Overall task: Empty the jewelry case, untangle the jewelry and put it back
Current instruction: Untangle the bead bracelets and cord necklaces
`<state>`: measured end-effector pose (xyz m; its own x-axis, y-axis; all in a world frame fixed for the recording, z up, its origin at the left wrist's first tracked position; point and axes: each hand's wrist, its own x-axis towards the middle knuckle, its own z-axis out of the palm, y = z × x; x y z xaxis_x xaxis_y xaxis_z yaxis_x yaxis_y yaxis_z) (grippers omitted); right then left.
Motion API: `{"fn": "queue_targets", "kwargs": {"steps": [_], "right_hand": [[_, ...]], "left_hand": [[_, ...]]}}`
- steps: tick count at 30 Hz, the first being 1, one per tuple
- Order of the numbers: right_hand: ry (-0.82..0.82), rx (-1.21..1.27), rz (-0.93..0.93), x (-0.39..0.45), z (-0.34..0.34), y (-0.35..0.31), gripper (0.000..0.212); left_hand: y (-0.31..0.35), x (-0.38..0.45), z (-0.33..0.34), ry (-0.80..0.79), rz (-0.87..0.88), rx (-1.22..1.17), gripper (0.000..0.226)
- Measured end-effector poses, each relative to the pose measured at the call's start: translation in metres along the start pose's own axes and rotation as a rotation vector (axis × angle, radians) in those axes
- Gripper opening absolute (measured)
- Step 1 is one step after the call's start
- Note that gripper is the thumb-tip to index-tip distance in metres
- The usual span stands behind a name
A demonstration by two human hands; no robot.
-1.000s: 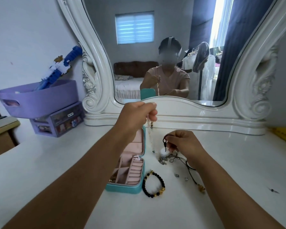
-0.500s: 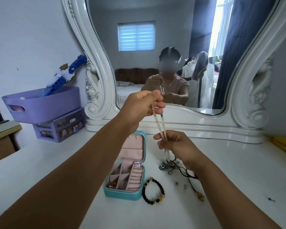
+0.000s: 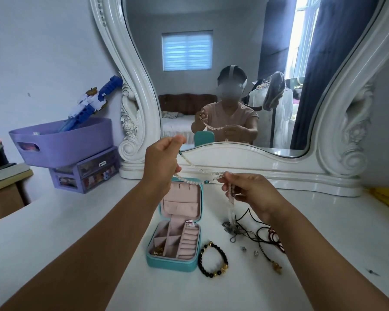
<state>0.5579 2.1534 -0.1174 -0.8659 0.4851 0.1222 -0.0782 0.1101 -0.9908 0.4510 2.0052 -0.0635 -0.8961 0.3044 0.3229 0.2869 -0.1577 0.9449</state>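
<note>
A: What could go wrong here?

B: The left hand (image 3: 161, 161) pinches one end of the pale bead necklace (image 3: 198, 170); the right hand (image 3: 248, 191) pinches it further along, fingers curled round the strand. Below the right fingers (image 3: 228, 179) the tail hangs into the tangle of black cord (image 3: 252, 232). A sharp pull could tighten that snarl or drag it across the table (image 3: 76, 221).

A: And the materials?

B: Small, round, glossy beads, slippery between fingertips. The teal jewelry case (image 3: 174, 264) lies open below the left fingers (image 3: 177, 140), pink-lined. Beside it lies a black-and-gold bead bracelet (image 3: 213, 259).

Head view, forward-down, close above dresser (image 3: 54, 221)
</note>
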Motion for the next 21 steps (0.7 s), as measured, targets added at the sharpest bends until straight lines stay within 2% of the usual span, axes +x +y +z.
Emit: {"fn": "queue_targets", "kwargs": {"steps": [6, 12, 17, 21], "right_hand": [[-0.015, 0.001, -0.109, 0.000, 0.006, -0.018, 0.026], [-0.008, -0.040, -0.250, -0.007, 0.018, -0.048, 0.029], [-0.081, -0.157, -0.376, -0.016, 0.024, -0.066, 0.031], [-0.070, -0.069, -0.410, -0.021, 0.022, -0.072, 0.027]], "left_hand": [[-0.008, -0.002, -0.004, -0.092, 0.021, 0.034, 0.017], [-0.009, -0.007, -0.003, -0.201, 0.026, -0.049, 0.021], [-0.001, -0.017, 0.001, -0.398, 0.112, -0.106, 0.023], [-0.001, -0.021, 0.003, -0.508, 0.099, -0.062, 0.030]]}}
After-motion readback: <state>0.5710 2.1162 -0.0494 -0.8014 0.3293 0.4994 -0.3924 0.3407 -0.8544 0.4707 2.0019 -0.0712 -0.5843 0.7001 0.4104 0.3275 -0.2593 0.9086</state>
